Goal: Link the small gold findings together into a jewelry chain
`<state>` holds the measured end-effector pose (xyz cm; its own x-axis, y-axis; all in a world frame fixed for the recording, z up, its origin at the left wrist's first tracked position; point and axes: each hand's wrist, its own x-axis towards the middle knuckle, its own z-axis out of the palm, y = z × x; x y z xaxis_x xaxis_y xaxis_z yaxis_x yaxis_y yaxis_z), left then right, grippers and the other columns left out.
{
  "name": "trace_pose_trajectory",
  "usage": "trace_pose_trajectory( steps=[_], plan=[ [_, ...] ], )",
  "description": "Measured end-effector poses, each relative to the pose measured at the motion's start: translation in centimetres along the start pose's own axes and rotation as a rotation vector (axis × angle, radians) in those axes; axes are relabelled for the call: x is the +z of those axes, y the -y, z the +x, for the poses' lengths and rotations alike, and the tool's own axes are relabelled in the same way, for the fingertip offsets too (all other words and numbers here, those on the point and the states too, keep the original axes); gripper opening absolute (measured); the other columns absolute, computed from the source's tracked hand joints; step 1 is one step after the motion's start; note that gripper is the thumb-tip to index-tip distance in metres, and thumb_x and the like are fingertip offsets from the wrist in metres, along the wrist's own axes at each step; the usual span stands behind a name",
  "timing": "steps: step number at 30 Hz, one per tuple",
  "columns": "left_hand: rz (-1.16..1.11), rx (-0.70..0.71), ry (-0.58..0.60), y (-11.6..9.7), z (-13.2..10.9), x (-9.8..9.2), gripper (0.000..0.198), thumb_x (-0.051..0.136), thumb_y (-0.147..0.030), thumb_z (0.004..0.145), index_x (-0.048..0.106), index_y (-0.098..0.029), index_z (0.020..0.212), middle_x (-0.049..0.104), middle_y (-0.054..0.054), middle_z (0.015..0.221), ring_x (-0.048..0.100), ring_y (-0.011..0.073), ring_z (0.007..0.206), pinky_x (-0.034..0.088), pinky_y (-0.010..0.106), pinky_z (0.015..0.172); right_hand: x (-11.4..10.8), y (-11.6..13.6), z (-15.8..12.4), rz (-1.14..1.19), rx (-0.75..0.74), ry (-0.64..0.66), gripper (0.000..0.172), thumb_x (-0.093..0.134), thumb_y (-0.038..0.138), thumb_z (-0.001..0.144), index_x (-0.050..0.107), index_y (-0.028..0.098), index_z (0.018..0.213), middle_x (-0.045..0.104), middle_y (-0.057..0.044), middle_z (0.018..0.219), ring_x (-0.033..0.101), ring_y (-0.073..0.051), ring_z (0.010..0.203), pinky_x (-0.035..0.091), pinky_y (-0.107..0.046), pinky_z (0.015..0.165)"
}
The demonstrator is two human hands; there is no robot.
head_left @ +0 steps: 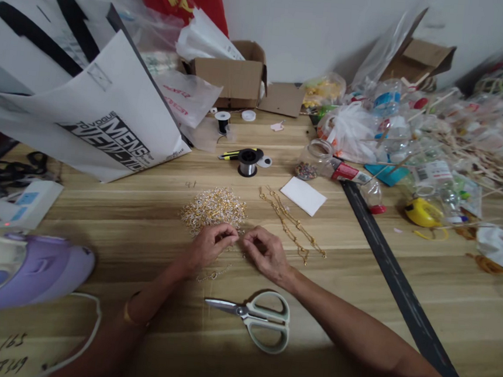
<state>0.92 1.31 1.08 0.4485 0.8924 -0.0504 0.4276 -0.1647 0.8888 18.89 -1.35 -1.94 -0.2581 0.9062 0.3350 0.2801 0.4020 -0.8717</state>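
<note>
My left hand [212,245] and my right hand [267,253] meet almost tip to tip over the table, each with thumb and forefinger pinched. Whatever sits between the fingertips is too small to make out. Just beyond them lies a heap of small gold and silver jewelry pieces [214,209]. A short thin chain [214,275] rests below my left hand. To the right of my right hand, a gold chain [289,230] is laid out in a long loop. Scissors [253,318] with pale green handles lie nearer to me, blades pointing left.
Behind the heap stand a wire spool [248,163], a cutter knife [230,154] and a white card [303,196]. A jar of beads [313,161] and plastic clutter fill the right. At left are a paper bag [84,92], a purple-white appliance [33,272] and a power strip [32,201].
</note>
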Motion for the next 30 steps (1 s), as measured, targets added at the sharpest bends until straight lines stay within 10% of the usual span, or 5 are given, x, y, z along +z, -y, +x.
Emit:
trace_pose_trajectory(
  steps=[30],
  plan=[
    [0.008,0.004,0.036,0.38,0.00,0.01,0.019,0.051,-0.029,0.081,0.059,-0.014,0.075,0.058,0.000,0.069,0.051,0.0121,0.066,0.040,0.022,0.063,0.04,-0.09,0.05,-0.004,0.000,0.005,0.013,0.050,0.026,0.087,0.057,0.016,0.081,0.057,-0.003,0.072,0.051,-0.012,0.062,0.039,-0.023,0.056]
  ],
)
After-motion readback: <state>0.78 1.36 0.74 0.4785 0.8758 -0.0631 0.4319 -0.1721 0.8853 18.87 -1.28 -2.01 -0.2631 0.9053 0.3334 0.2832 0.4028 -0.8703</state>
